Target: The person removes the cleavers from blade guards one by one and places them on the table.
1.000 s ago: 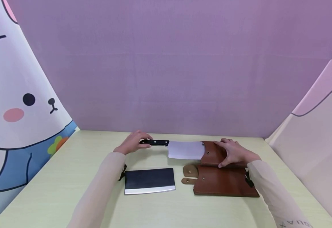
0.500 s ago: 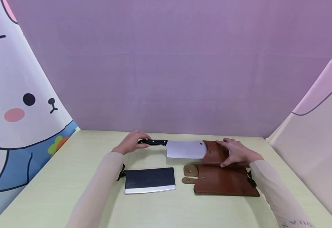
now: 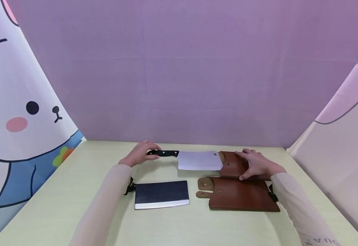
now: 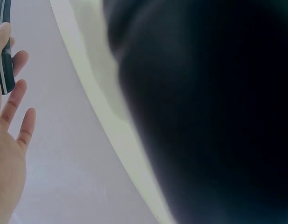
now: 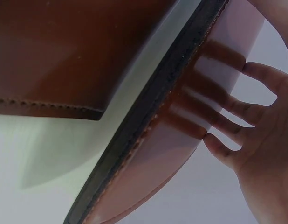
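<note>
My left hand (image 3: 140,153) pinches the end of the black riveted handle of a cleaver (image 3: 198,161) near the table's back edge. In the left wrist view the thumb and fingertips hold that handle (image 4: 6,70); the little finger stands off it. The silvery blade points right, its far end at the mouth of a brown leather knife sheath (image 3: 229,164); whether the tip is still inside, I cannot tell. My right hand (image 3: 255,163) grips this sheath, thumb at the near edge. Its fingertips touch the glossy leather sheath (image 5: 148,154) in the right wrist view.
A second cleaver (image 3: 161,195), dark with a bright edge, lies in front of my left hand. Right of it lies another brown sheath (image 3: 243,195) with two tan snap flaps, close before the held one. A purple backdrop (image 3: 179,85) stands behind the table.
My left hand and the cleaver have slid left, while my right hand and the sheath have shifted slightly right. More of the blade shows, and a tan inner part appears at the sheath's mouth.
</note>
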Motion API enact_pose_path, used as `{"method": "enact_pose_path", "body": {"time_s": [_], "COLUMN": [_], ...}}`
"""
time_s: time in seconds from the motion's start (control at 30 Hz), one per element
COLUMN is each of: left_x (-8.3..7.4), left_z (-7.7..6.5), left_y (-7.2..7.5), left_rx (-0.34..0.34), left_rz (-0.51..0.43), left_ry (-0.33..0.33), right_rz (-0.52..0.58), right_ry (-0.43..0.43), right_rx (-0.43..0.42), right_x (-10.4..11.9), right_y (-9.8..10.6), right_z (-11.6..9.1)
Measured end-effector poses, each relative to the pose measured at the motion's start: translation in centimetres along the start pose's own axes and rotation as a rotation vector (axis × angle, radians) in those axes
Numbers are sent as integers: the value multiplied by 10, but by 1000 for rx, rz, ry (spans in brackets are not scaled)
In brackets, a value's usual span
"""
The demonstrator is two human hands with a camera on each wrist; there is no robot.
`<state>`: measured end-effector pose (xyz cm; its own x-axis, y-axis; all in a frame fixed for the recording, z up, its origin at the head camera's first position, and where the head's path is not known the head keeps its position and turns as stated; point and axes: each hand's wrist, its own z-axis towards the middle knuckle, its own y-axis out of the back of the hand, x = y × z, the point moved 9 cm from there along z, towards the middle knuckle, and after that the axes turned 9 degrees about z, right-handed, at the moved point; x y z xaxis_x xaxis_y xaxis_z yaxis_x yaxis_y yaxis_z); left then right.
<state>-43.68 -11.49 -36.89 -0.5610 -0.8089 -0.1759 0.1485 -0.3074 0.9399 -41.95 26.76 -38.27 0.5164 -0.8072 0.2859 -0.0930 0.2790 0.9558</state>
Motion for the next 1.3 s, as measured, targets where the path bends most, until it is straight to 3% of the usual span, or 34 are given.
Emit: {"method": "enact_pose_path", "body": {"time_s": [0.37, 0.7, 0.93, 1.3], "left_x": [3, 2, 10, 23], "left_z": [-2, -8, -13, -22], "left_y": [2, 13, 18, 21], "left_rx": [-8, -12, -14, -39], "left_rz": [-14, -24, -25, -16], "left_ry": [3, 12, 31, 3], "right_rz": [9, 23, 20, -3], "right_ry": [-7, -37, -48, -3], "right_rx": [-2, -8, -20, -51], "right_x": [-3, -7, -10, -7], "right_y": [0, 3, 2, 2], "right_z": [-2, -5, -5, 0]}}
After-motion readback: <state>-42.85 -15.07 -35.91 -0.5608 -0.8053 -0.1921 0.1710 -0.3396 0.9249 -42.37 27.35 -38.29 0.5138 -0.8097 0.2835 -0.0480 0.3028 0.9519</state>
